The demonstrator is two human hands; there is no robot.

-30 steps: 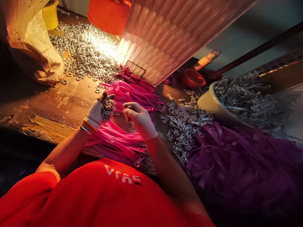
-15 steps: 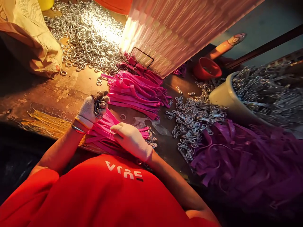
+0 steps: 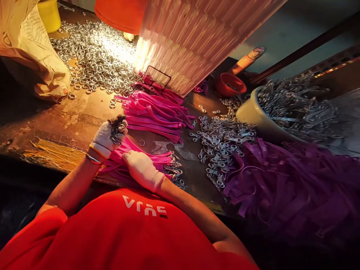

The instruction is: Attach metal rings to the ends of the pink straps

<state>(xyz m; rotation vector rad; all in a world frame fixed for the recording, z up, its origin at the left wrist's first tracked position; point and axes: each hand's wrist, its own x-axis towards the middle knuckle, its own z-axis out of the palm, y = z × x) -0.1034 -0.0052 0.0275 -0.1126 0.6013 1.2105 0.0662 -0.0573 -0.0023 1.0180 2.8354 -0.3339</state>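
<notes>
My left hand (image 3: 104, 135), in a knitted glove with dark-stained fingertips, is closed round several metal rings (image 3: 116, 135). Just right of it and lower, my gloved right hand (image 3: 143, 167) lies over a bundle of pink straps (image 3: 160, 160). Its thumb and forefinger are pinched together at the straps; what is between them is hidden. Metal clasps (image 3: 176, 170) sit at the right ends of this bundle. A second pile of pink straps (image 3: 154, 110) lies beyond both hands, and one loose ring (image 3: 142, 143) rests between pile and bundle.
A heap of metal rings (image 3: 98, 60) spreads under the lamp by a paper sack (image 3: 42, 63). To the right are loose metal clasps (image 3: 222, 135), a pale bucket (image 3: 247, 110) full of metal parts, a red bowl (image 3: 230, 85) and heaped purple straps (image 3: 289, 180). A corrugated sheet (image 3: 191, 41) stands behind.
My right hand has moved left, closer to my left hand. The ring seen at its fingertips before no longer shows. The whole view has shifted slightly; my left hand keeps its rings.
</notes>
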